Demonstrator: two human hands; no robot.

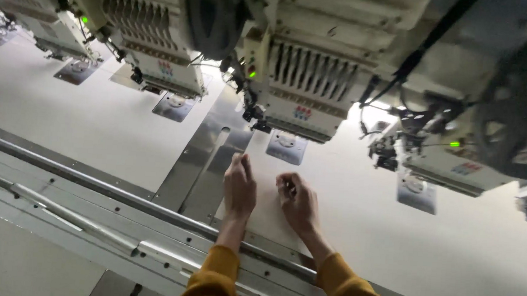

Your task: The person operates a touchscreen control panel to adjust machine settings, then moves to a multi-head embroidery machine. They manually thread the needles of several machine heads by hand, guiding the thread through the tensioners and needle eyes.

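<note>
Both my hands rest on a white sheet of backing fabric stretched over the bed of a multi-head embroidery machine. My left hand lies flat with fingers together, pressing the sheet near its left edge beside a metal table plate. My right hand sits just to its right, fingers curled and pinching at the sheet's surface. Directly beyond my hands hangs an embroidery head with a metal needle plate under it. Mustard sleeves cover my forearms.
More embroidery heads stand in a row: one at the left and one at the right, each with its needle plate. A metal frame rail runs diagonally across the near edge. A second white sheet covers the left side.
</note>
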